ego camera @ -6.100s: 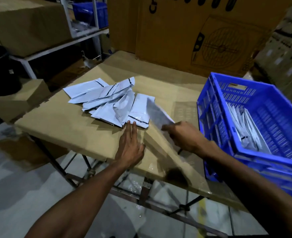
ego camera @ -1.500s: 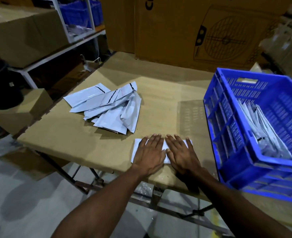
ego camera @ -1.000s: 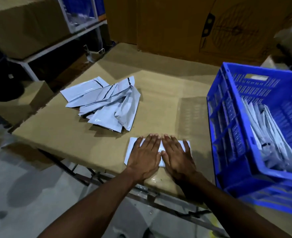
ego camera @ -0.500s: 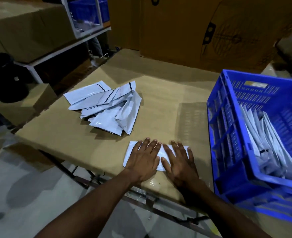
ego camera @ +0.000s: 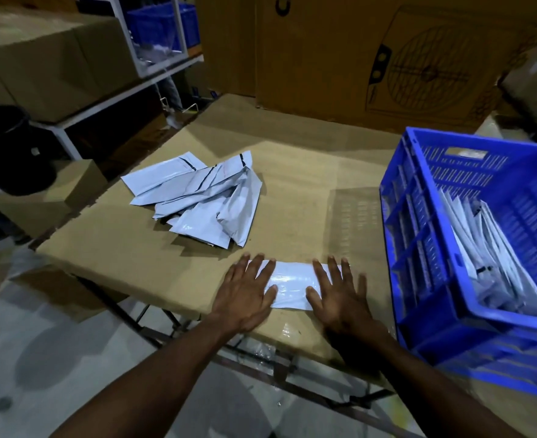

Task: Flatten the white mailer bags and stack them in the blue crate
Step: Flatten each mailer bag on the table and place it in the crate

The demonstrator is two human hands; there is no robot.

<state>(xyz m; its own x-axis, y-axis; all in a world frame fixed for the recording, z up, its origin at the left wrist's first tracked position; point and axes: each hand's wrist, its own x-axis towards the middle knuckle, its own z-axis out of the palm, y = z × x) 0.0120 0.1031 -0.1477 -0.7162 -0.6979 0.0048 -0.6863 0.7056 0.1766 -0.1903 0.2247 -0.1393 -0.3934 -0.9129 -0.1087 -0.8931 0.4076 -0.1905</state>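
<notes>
Left hand (ego camera: pixel 245 294) and right hand (ego camera: pixel 339 297) press one mailer bag (ego camera: pixel 292 287), fingers straight and spread. Smooth firmly outward to its ends, then lift it toward the blue crate (ego camera: pixel 418 248) just beside.

A dim storeroom: a cardboard-topped table (ego camera: pixel 292 172) on a metal frame, large printed cartons (ego camera: pixel 387 58) behind it, a white shelf rack (ego camera: pixel 140 36) with boxes, grey stained floor (ego camera: pixel 39 358).

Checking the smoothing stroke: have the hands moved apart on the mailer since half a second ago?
Yes. The left hand and right hand have slid toward opposite ends of the mailer bag.
</notes>
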